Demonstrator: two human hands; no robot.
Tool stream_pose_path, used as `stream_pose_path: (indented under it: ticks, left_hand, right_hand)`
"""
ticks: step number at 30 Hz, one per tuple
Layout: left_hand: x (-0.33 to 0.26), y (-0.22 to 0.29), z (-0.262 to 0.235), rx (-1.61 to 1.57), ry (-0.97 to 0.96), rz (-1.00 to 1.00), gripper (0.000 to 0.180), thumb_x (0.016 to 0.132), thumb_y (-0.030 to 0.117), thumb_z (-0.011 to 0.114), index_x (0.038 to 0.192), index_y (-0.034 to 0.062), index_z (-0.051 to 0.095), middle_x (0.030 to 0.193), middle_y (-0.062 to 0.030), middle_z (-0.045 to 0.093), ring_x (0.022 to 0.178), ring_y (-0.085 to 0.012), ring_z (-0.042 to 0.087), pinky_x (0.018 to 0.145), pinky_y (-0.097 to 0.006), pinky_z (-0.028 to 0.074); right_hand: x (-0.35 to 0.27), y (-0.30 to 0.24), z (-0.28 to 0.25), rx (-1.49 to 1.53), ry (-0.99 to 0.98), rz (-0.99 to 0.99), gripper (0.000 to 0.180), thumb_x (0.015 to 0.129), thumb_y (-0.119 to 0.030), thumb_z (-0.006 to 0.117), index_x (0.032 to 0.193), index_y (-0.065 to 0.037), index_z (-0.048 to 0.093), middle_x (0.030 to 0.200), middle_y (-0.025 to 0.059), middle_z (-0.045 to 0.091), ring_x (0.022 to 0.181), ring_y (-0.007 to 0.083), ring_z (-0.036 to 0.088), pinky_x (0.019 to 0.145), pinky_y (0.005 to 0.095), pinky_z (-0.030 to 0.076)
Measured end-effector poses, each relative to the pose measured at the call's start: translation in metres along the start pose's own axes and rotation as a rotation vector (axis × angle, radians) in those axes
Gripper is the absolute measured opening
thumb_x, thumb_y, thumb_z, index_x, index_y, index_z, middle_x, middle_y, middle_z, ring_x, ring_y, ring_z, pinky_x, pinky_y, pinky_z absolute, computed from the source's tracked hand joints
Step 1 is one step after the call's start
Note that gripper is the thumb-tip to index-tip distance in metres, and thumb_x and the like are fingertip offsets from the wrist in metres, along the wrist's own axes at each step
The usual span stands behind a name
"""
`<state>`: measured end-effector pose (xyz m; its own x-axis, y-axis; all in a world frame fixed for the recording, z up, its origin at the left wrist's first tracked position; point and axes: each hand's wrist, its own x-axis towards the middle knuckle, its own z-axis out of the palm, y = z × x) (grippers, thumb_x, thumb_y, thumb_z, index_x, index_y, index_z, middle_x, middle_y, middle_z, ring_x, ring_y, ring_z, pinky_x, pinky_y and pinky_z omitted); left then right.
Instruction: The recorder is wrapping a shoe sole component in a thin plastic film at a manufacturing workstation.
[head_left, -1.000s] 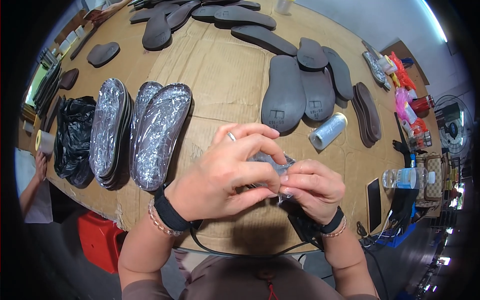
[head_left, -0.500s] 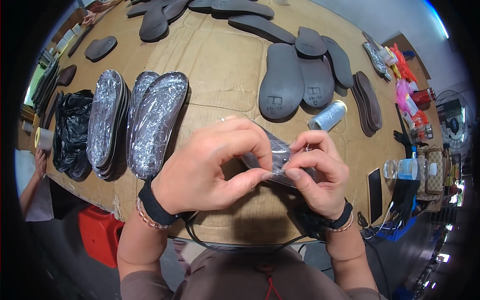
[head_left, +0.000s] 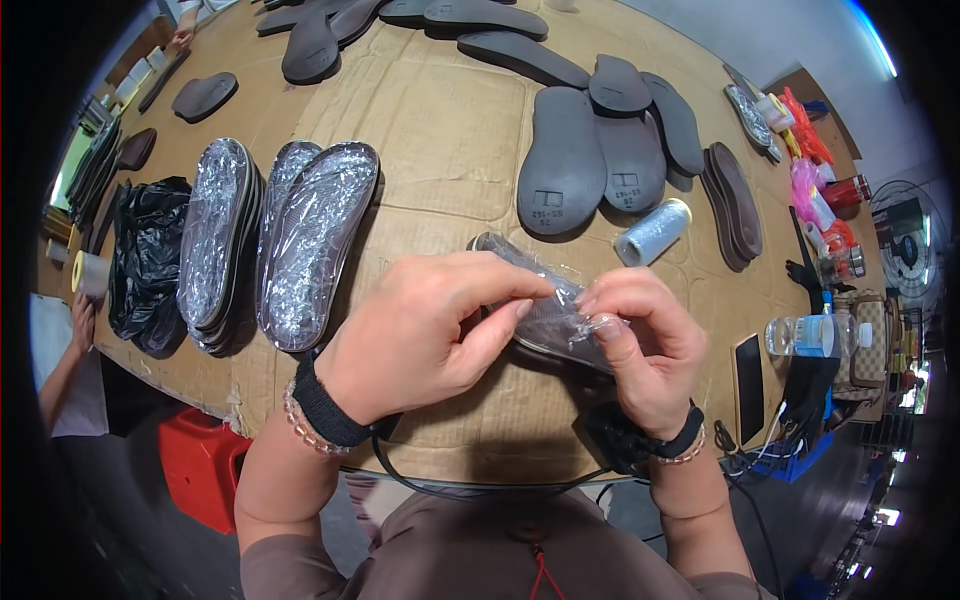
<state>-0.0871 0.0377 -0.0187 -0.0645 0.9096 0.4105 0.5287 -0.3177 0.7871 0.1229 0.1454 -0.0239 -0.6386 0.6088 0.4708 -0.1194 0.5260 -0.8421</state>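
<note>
A dark shoe sole wrapped in clear film (head_left: 560,335) lies slanted between my hands near the table's front. My left hand (head_left: 430,325) is curled at its left side, thumb and forefinger nearly together against the wrap; the other fingers are hidden. At the sole's right part, my right hand (head_left: 650,335) pinches a gathered twist of the clear film between thumb and fingers. Just beyond that hand, a roll of clear film (head_left: 653,233) rests on the cardboard. Film-wrapped soles stand to the left, a leaning pair (head_left: 318,240) and a stack (head_left: 215,235).
Bare dark soles (head_left: 562,160) overlap on the far side of the cardboard-covered table (head_left: 430,150). A black plastic bag (head_left: 150,265) sits at the left. On the right are a phone (head_left: 748,390), a water bottle (head_left: 805,337) and cables. Another person's hand (head_left: 83,315) shows at the left edge.
My left fingers have drawn back left from the right fingertips, opening a gap. More of the wrapped sole shows. My right hand has shifted slightly right with the film in its pinch.
</note>
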Motion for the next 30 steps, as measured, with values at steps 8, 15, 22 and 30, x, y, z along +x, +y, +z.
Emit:
stream_pose_path:
  ticks: [8,15,22,30]
  left_hand:
    - [0.002,0.01,0.004,-0.051,-0.001,-0.072,0.038,0.09,-0.002,0.07,0.126,0.0072,0.075,0.093,-0.007,0.077,0.056,-0.0073,0.056,0.051,-0.024,0.044]
    - [0.002,0.012,0.002,-0.079,-0.03,-0.119,0.027,0.089,-0.001,0.072,0.115,0.0067,0.076,0.086,-0.0056,0.074,0.053,-0.0075,0.056,0.049,-0.026,0.043]
    - [0.002,0.011,0.001,-0.074,-0.06,-0.094,0.016,0.09,0.001,0.074,0.106,0.0058,0.076,0.083,-0.0057,0.074,0.055,-0.0101,0.06,0.052,-0.026,0.046]
    - [0.003,0.008,-0.001,-0.075,-0.082,-0.082,0.013,0.09,0.003,0.077,0.103,0.0062,0.076,0.087,-0.0046,0.075,0.058,-0.0106,0.061,0.054,-0.026,0.048]
  right_hand:
    - [0.003,-0.002,-0.007,-0.053,-0.107,-0.027,0.012,0.089,-0.003,0.08,0.101,-0.003,0.078,0.108,0.0118,0.07,0.095,0.0216,0.069,0.08,0.0316,0.055]
    - [0.003,0.006,-0.007,-0.051,-0.164,-0.07,0.017,0.084,0.0,0.084,0.1,-0.004,0.081,0.113,0.0118,0.069,0.093,0.0191,0.068,0.079,0.0292,0.055]
    - [0.004,0.007,-0.006,-0.06,-0.152,-0.047,0.018,0.084,0.001,0.083,0.1,-0.004,0.082,0.113,0.0114,0.068,0.091,0.017,0.068,0.075,0.0274,0.055]
    - [0.004,0.008,-0.005,-0.064,-0.155,-0.042,0.017,0.084,0.0,0.083,0.1,-0.004,0.081,0.111,0.0119,0.07,0.09,0.017,0.069,0.074,0.0274,0.056]
